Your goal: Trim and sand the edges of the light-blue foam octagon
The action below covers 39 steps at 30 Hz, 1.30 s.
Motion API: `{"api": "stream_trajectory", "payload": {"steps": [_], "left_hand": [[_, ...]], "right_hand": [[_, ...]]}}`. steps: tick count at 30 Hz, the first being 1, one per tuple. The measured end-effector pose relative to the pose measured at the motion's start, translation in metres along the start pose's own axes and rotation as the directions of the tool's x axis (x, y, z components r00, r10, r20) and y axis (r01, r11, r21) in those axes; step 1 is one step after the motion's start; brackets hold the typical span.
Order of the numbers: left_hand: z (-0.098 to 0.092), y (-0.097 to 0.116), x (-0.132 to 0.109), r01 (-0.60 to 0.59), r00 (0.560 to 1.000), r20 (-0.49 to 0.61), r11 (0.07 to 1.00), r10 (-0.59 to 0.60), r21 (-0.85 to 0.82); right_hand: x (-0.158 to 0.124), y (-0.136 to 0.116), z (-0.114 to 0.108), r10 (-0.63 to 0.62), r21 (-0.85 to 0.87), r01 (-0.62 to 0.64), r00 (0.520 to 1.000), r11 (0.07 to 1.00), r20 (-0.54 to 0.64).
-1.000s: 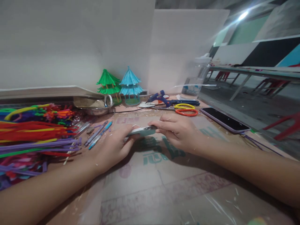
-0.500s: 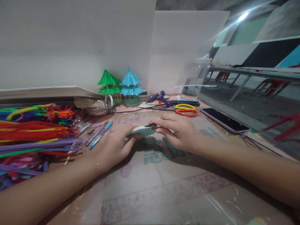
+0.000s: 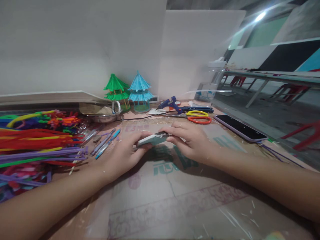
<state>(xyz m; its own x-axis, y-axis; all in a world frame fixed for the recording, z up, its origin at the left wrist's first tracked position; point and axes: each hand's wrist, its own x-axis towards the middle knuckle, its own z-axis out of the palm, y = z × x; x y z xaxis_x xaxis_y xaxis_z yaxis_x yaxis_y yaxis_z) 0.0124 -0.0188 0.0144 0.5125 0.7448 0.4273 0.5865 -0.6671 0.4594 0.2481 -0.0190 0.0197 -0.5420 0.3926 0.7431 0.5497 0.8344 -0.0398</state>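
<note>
A thin, flat, pale grey-green piece (image 3: pixel 152 140) with a darker right end is held up over the covered tabletop. I cannot make out exactly what kind of thing it is. My left hand (image 3: pixel 126 153) grips its left side, thumb below and fingers above. At the dark end, my right hand (image 3: pixel 186 140) is closed in a pinch, fingertips pressed on it; whether that dark part is separate is unclear. Both wrists hover low above the clear sheet (image 3: pixel 160 206) with green and purple print under it.
Colourful pipe cleaners (image 3: pixel 37 138) are heaped at left beside pens (image 3: pixel 107 145). Behind stand a green pavilion model (image 3: pixel 116 88) and a blue one (image 3: pixel 140 91), a glue gun (image 3: pixel 171 104), scissors (image 3: pixel 198 116) and a bottle (image 3: pixel 210 80). A phone (image 3: pixel 240 127) lies right.
The flat piece has tilted a little between my fingers, and its long upper edge now shows more plainly. Both hands stay nearly in place, still gripping it.
</note>
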Motion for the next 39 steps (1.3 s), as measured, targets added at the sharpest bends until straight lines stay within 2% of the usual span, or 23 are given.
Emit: {"api": "stream_trajectory", "payload": {"steps": [3,6,8,15,23,28,39], "left_hand": [[0.002,-0.003,0.004,0.035,0.999,-0.034,0.997,-0.037,-0.062],[0.001,-0.009,0.004,0.074,0.990,-0.124,0.997,-0.071,0.024],[0.001,-0.012,0.002,0.057,0.988,-0.152,0.992,-0.040,0.114],[-0.001,-0.013,0.003,-0.134,0.984,-0.081,0.963,0.157,0.235],[-0.001,-0.015,0.004,-0.137,0.984,-0.079,0.956,0.162,0.259],[0.000,-0.016,0.004,-0.129,0.985,-0.079,0.955,0.155,0.267],[0.000,-0.016,0.005,-0.192,0.968,-0.091,0.927,0.232,0.324]], "right_hand": [[-0.005,0.005,0.007,0.091,0.090,-0.083,0.992,0.992,-0.088],[-0.010,0.010,0.014,0.161,0.149,-0.140,0.976,0.979,-0.144],[-0.011,0.012,0.017,0.176,0.157,-0.153,0.973,0.976,-0.147],[-0.012,0.008,0.020,0.088,0.127,-0.075,0.991,0.989,-0.101],[-0.014,0.013,0.023,0.057,0.026,-0.055,0.994,0.998,-0.097],[-0.012,0.010,0.020,-0.013,-0.043,0.010,0.998,0.999,-0.054],[-0.012,0.010,0.019,-0.036,-0.094,0.037,0.999,0.995,0.003]]}}
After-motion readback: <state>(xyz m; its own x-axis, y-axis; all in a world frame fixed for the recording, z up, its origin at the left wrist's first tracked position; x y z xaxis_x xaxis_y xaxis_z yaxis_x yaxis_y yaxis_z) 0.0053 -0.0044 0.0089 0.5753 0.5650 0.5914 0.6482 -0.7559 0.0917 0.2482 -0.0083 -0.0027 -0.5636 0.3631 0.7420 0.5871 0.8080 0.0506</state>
